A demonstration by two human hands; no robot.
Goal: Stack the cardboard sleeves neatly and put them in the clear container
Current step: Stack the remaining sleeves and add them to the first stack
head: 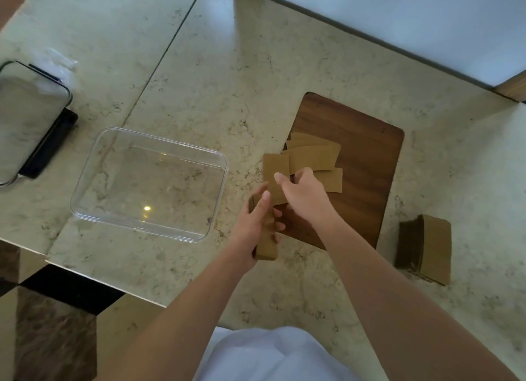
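My left hand [256, 224] grips a small stack of brown cardboard sleeves [267, 248] held on edge above the counter. My right hand [301, 194] pinches one flat sleeve [274, 168] and holds it against the top of that stack. Several more loose sleeves [318, 155] lie fanned on the left part of a dark wooden board [370, 164]. The clear container [85, 178] sits to the left of my hands with nothing inside. A further bundle of sleeves [427, 248] stands on edge on the counter at the right.
A marble counter [227, 67] carries everything; its front edge drops to a dark floor at the lower left. A lid [25, 118] leans over a black object [54, 144] at the far left. A wall runs along the back right.
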